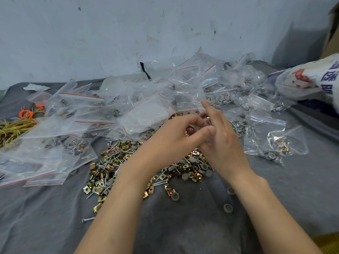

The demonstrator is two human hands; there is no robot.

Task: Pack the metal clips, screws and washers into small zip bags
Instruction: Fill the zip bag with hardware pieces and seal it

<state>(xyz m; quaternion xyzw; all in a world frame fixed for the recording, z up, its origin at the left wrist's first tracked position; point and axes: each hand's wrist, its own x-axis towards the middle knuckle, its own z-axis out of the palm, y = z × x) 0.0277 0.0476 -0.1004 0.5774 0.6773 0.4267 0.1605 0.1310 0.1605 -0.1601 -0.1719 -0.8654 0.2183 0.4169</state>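
A loose heap of brass-coloured metal clips, screws and grey washers (117, 167) lies on the grey cloth (183, 226) in front of me. Above it my left hand (176, 136) and my right hand (220, 140) meet. Both pinch a small clear zip bag (190, 101) that stands up from the fingers, and small parts show between my fingertips. My right index finger points upward along the bag. What sits inside the bag is hard to make out.
Empty zip bags with red strips (91, 116) pile up at the left and back. Filled bags (275, 143) lie at the right. A printed plastic sack (311, 79) sits far right, yellow and orange cords (16, 125) far left. Stray washers (227, 208) dot the cloth.
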